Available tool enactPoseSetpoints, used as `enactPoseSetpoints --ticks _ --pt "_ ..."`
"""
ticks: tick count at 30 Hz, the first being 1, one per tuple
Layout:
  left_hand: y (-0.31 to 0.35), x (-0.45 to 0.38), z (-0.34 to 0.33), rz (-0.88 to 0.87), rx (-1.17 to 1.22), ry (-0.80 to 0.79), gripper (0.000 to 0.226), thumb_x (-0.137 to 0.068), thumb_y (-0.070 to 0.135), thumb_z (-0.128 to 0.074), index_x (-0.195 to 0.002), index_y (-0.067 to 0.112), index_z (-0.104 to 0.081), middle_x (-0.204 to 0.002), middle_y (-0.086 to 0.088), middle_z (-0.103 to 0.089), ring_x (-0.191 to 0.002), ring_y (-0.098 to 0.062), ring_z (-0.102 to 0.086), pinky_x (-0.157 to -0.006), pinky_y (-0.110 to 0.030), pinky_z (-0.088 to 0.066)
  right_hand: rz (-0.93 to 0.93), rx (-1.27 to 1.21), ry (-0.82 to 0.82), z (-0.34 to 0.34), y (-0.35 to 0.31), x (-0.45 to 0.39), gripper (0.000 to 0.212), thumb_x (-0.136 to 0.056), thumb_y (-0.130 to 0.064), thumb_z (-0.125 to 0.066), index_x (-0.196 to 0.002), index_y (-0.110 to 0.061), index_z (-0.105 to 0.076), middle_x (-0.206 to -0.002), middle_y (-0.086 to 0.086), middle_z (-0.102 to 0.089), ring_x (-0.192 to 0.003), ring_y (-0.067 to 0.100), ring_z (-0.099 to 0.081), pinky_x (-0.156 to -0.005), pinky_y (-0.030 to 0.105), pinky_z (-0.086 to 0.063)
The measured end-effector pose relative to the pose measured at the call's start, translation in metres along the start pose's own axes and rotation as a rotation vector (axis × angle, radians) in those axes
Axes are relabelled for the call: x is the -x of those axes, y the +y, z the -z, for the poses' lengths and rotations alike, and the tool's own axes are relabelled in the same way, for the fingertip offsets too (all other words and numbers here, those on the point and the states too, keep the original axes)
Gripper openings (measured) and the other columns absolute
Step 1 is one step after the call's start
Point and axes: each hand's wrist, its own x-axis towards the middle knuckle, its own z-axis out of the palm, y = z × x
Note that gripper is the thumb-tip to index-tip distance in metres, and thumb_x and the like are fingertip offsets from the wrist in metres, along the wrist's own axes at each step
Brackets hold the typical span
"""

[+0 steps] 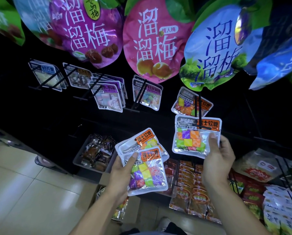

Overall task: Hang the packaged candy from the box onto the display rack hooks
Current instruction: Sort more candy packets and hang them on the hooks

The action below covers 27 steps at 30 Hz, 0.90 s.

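1. head view: my right hand pinches one candy packet by its lower right corner, thumb in front; its hang hole lies straight above my grip, at the tip of the black hook
2. packet upright, long axis vertical, forearm reaching up from below
3. my left hand clamps a spare stack of packets beside it, lower and further from the hook

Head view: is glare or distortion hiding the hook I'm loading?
Head view: wide-angle bend curves the edges; the rack is dark, yet the hook reads clearly; glare streaks the packet in the right hand, colours still legible.
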Motion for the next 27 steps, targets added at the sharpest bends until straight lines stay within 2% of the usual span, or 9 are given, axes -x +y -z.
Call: enactPoseSetpoints --ticks 2,7,11,13,15,17,19,23,27 --pt "-0.002 0.001 0.000 -0.001 -0.009 0.008 0.028 -0.099 0.030 -0.065 -0.126 0.023 -0.062 -0.108 -0.009 -0.080 -0.094 -0.032 -0.079 -0.072 -0.049 -0.066 -0.011 0.008 -0.006 -0.002 0.001 -0.005 0.014 -0.103 -0.023 -0.059 -0.102 -0.013 -0.068 -0.088 -0.010 -0.071 -0.080 0.001 -0.068 -0.073 0.021 -0.051" --pt "-0.001 0.002 -0.002 -0.009 -0.004 0.004 0.031 -0.098 0.030 -0.066 -0.128 0.023 -0.061 -0.110 -0.010 -0.079 -0.096 -0.034 -0.078 -0.082 -0.054 -0.064 -0.039 0.091 -0.067 -0.018 0.008 -0.035 0.022 -0.105 -0.031 -0.056 -0.089 -0.024 -0.070 -0.083 -0.010 -0.071 -0.075 -0.003 -0.066 -0.072 0.024 -0.049" --pt "0.002 0.003 -0.001 -0.019 -0.008 0.002 0.032 -0.097 0.031 -0.067 -0.128 0.025 -0.061 -0.111 -0.010 -0.079 -0.097 -0.034 -0.078 -0.085 -0.057 -0.062 -0.084 0.178 -0.119 -0.033 0.020 -0.064 0.050 -0.102 -0.049 -0.055 -0.092 -0.001 -0.065 -0.076 0.006 -0.066 -0.069 0.008 -0.059 -0.066 0.028 -0.044" --pt "0.004 0.003 0.001 -0.026 -0.010 0.013 0.033 -0.097 0.030 -0.067 -0.129 0.025 -0.060 -0.110 -0.011 -0.079 -0.096 -0.035 -0.078 -0.086 -0.058 -0.062 -0.078 0.194 -0.113 -0.038 0.024 -0.074 0.052 -0.101 -0.051 -0.056 -0.091 0.000 -0.064 -0.075 0.001 -0.066 -0.065 0.003 -0.060 -0.065 0.027 -0.047" --pt "0.006 0.005 0.003 -0.030 -0.008 0.017 0.034 -0.097 0.030 -0.067 -0.130 0.025 -0.060 -0.110 -0.011 -0.079 -0.096 -0.036 -0.078 -0.087 -0.059 -0.061 -0.102 0.179 -0.098 -0.039 0.029 -0.081 0.046 -0.099 -0.052 -0.058 -0.091 -0.008 -0.068 -0.081 -0.006 -0.071 -0.071 0.001 -0.065 -0.075 0.030 -0.055" --pt "0.008 0.007 0.006 -0.030 -0.004 0.016 0.034 -0.097 0.031 -0.067 -0.129 0.024 -0.060 -0.110 -0.012 -0.079 -0.096 -0.036 -0.078 -0.087 -0.059 -0.061 -0.163 0.173 -0.059 -0.039 0.035 -0.083 0.037 -0.096 -0.054 -0.062 -0.101 -0.018 -0.070 -0.093 -0.006 -0.073 -0.086 0.009 -0.069 -0.089 0.040 -0.058" --pt "0.009 0.010 0.008 -0.030 0.011 0.019 0.033 -0.097 0.030 -0.066 -0.128 0.023 -0.061 -0.111 -0.012 -0.079 -0.097 -0.036 -0.078 -0.086 -0.058 -0.061 -0.264 0.149 -0.036 -0.037 0.038 -0.076 0.026 -0.098 -0.041 -0.065 -0.114 -0.021 -0.065 -0.099 -0.005 -0.070 -0.093 0.013 -0.068 -0.096 0.045 -0.057" --pt "0.012 0.013 0.009 -0.023 0.026 0.021 0.030 -0.099 0.029 -0.065 -0.128 0.021 -0.061 -0.114 -0.013 -0.078 -0.100 -0.036 -0.077 -0.086 -0.058 -0.062 -0.411 0.140 -0.284 -0.031 0.034 -0.021 0.035 -0.097 -0.032 -0.070 -0.127 -0.023 -0.054 -0.109 -0.002 -0.068 -0.105 0.019 -0.070 -0.098 0.040 -0.056" --pt "0.012 0.010 0.007 -0.032 0.045 0.044 0.032 -0.099 0.027 -0.065 -0.129 0.018 -0.060 -0.114 -0.013 -0.078 -0.100 -0.036 -0.077 -0.084 -0.057 -0.063 -0.292 0.286 -0.560 -0.025 0.011 0.044 0.025 -0.091 -0.043 -0.070 -0.112 -0.030 -0.064 -0.109 -0.008 -0.072 -0.095 0.003 -0.071 -0.080 0.024 -0.055"
